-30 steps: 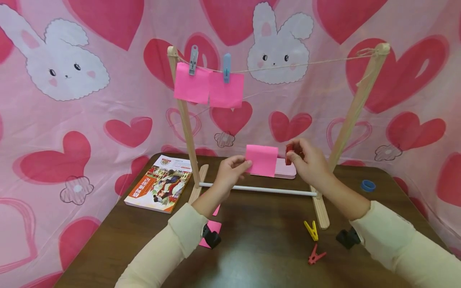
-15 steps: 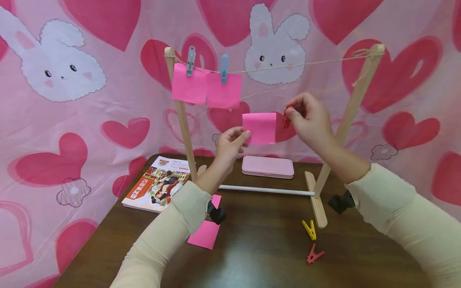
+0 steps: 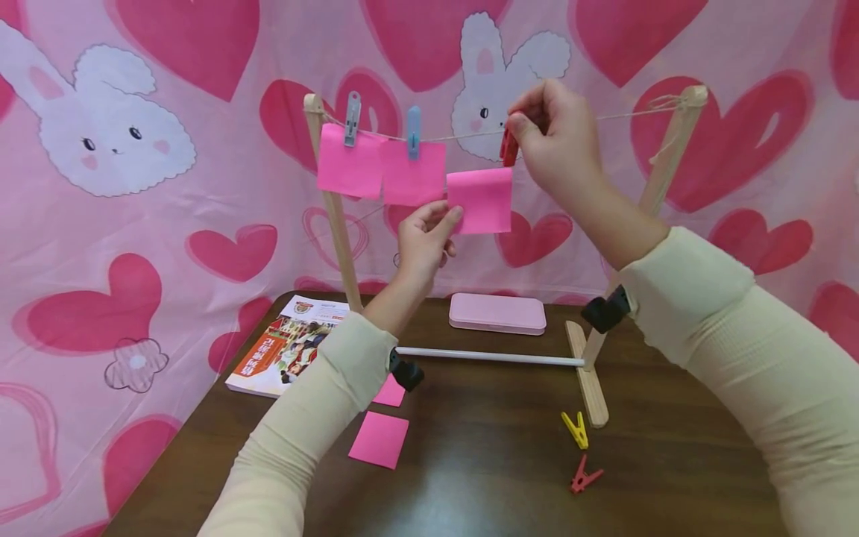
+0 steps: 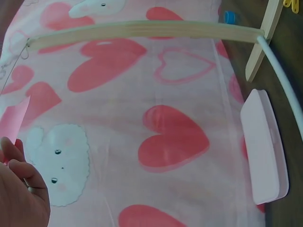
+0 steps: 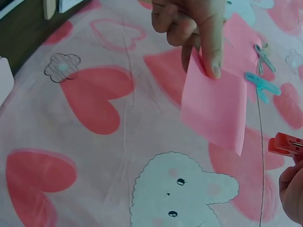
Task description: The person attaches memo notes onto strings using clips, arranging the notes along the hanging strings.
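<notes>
My left hand [image 3: 424,242] pinches a pink sticky note [image 3: 480,201] by its left edge, just below the string [image 3: 463,136]. In the right wrist view the thumb [image 5: 211,52] presses on that note [image 5: 215,109]. My right hand [image 3: 560,134] grips a red clothespin [image 3: 508,148] at string height, above the note's upper right corner and apart from it; the right wrist view shows this clothespin [image 5: 286,144] beside the string. Two more pink notes [image 3: 350,160] hang at left, held by a grey clothespin [image 3: 352,119] and a blue clothespin [image 3: 413,133].
Wooden posts [image 3: 338,231] carry the string, joined below by a white rod [image 3: 490,356]. On the table lie a yellow clothespin [image 3: 575,430], a red-pink clothespin [image 3: 586,475], loose pink notes [image 3: 379,440], a book [image 3: 288,343] and a pink case [image 3: 497,313].
Both hands have risen from near the table to the string, the left carrying the pink note and the right the red clothespin. The hanging notes stay in place.
</notes>
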The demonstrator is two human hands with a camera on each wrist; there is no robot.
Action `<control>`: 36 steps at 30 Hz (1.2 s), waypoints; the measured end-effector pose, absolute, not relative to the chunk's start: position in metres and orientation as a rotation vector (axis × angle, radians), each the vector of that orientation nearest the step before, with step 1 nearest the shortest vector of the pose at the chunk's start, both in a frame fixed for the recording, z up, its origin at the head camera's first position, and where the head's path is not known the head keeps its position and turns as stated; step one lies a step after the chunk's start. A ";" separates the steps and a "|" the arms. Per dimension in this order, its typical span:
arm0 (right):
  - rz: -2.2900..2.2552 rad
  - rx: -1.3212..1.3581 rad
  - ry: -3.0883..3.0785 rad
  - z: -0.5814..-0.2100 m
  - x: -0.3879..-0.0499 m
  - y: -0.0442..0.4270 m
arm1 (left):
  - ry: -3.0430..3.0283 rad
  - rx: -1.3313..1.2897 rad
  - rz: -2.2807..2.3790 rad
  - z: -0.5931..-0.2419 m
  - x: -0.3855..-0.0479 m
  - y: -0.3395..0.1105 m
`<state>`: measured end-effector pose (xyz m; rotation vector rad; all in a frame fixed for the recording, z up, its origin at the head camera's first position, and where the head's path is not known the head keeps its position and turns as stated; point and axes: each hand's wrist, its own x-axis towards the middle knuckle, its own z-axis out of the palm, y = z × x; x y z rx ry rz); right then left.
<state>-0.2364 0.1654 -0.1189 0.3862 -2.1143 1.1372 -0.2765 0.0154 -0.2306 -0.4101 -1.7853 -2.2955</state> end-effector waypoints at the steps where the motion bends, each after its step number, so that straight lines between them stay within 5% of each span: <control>1: 1.138 0.396 -2.106 -0.115 -0.238 0.164 | -1.783 -0.418 -2.290 -0.229 -0.278 0.015; 36: 0.952 0.353 -2.314 -0.100 -0.275 0.141 | -1.693 -0.375 -2.316 -0.203 -0.294 0.019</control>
